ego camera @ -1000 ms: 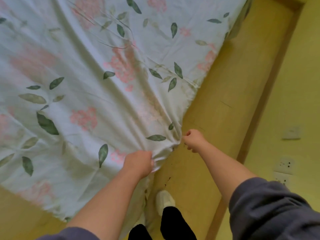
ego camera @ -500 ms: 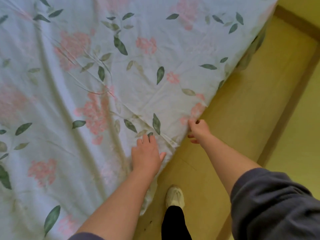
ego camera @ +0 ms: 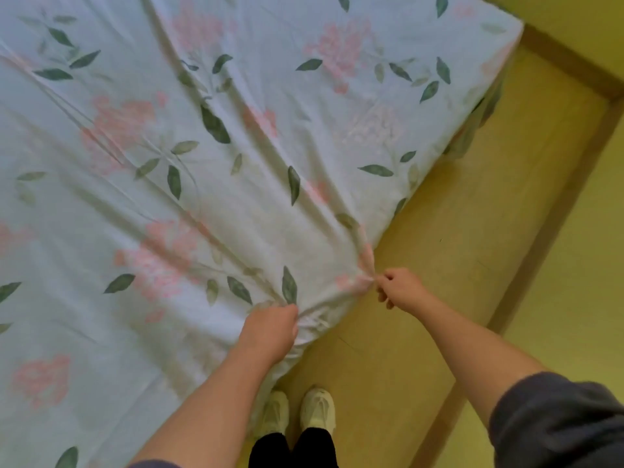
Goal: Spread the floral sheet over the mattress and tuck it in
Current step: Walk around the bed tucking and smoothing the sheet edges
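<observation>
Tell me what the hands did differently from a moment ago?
The left hand, flat on the floral sheet half a second ago, now grips a bunch of it. The right hand stays at the sheet's edge, now pinching it. Folds fan out from both hands. The sheet stays spread out.

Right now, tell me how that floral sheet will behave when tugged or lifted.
Probably floppy: the floral sheet bunches into folds fanning from the left grip and right grip. Likely light, since a pinch gathers it. It may drag wrinkles rather than slide flat.
</observation>
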